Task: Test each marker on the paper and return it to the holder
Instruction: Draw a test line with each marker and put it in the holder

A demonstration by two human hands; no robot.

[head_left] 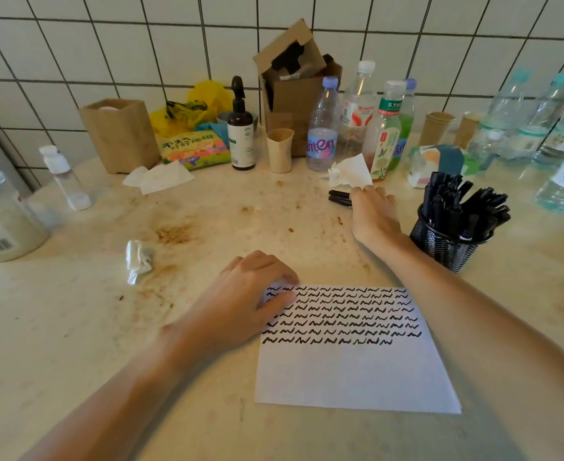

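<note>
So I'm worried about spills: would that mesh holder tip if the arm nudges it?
Possibly. The mesh holder is crammed with markers splaying above its rim, so it looks top-heavy. Its base seems flat on the table, which should help. The right hand reaches just beside it.

A stained worktop (207, 207) meets a white tiled wall (107, 44). At far centre stands an open cardboard box (294, 91), with a dark pump bottle (240, 128) and a beige cup (280, 149) near it. Right of the box is a cluster of plastic bottles (357, 121). A wooden container (119, 134) stands far left, beside a yellow bag (187, 108). Crumpled tissues (138, 261) lie left of centre. A glass jar (3, 217) occupies the left edge.
</note>
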